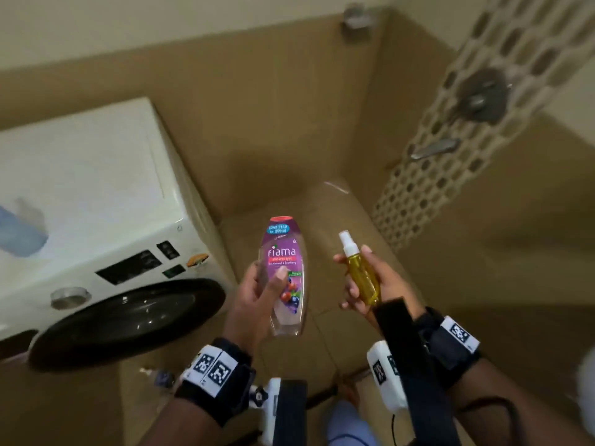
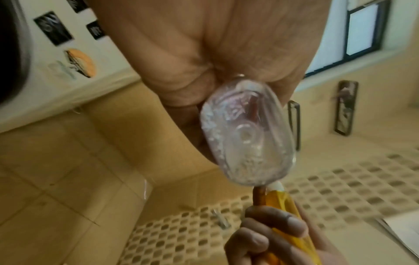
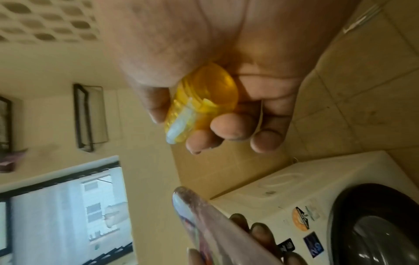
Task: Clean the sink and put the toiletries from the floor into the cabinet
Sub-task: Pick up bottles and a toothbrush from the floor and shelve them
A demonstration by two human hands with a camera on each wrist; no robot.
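My left hand [image 1: 260, 294] grips a clear shower gel bottle [image 1: 285, 272] with a purple "fiama" label and red cap, held up above the floor. In the left wrist view its clear base [image 2: 244, 132] faces the camera under my palm. My right hand [image 1: 367, 284] holds a small yellow spray bottle [image 1: 360, 275] with a white nozzle pointing away from me. In the right wrist view my fingers [image 3: 233, 129] curl round the yellow spray bottle [image 3: 204, 102]. The two bottles are side by side and apart. No sink or cabinet is in view.
A white front-loading washing machine [image 1: 96, 220] with a dark round door [image 1: 128, 320] stands at my left. Beige tiled walls and floor [image 1: 338, 214] surround me. A shower control and spout [image 1: 476, 98] sit on the patterned tile strip at right. Another small bottle [image 1: 161, 376] lies on the floor.
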